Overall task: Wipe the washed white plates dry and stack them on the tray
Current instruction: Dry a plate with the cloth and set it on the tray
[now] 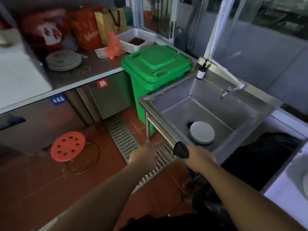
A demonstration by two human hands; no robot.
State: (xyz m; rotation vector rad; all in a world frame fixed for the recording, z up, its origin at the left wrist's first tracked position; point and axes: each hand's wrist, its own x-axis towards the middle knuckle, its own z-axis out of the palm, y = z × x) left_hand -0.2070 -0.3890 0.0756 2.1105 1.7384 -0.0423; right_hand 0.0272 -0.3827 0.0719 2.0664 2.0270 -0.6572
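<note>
A white plate (202,132) lies upside down on the floor of the steel sink (168,99), beside the drain. My right hand (199,157) grips a dark cloth (180,150) just in front of the sink's near rim. My left hand (146,152) reaches forward with fingers stretched and blurred, over the floor grate left of the sink, holding nothing. More white crockery (300,177) shows at the right edge on a white surface. A stack of plates (64,60) sits on the steel counter at the back left.
A green lidded bin (155,67) stands left of the sink. A red stool (67,146) stands on the tiled floor, and a metal drain grate (123,139) runs along it. A tap (229,91) juts from the sink's back wall. A black-lined bin (260,157) sits right of the sink.
</note>
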